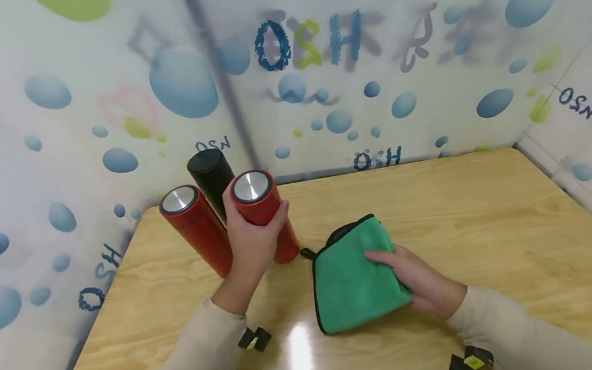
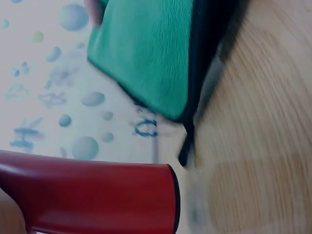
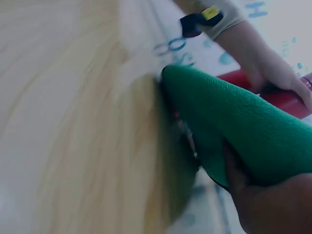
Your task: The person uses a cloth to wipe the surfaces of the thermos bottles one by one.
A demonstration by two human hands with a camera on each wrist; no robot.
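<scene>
My left hand (image 1: 252,236) grips a red thermos bottle (image 1: 262,211) with a silver lid top, its fingers and thumb wrapped round the upper body. In the left wrist view the bottle's red side (image 2: 97,195) ends in a dark-rimmed base. My right hand (image 1: 420,277) holds a folded green cloth (image 1: 355,285) with black edging and a small black loop, thumb on top. In the right wrist view the green cloth (image 3: 243,112) is bunched in that hand (image 3: 278,202), partly over the table. The cloth is apart from the bottle.
Left of the gripped bottle stand a second red bottle (image 1: 200,234) and, behind, a black bottle (image 1: 213,174). All are on a wooden table (image 1: 489,221), with a patterned wall (image 1: 398,82) along its back edge.
</scene>
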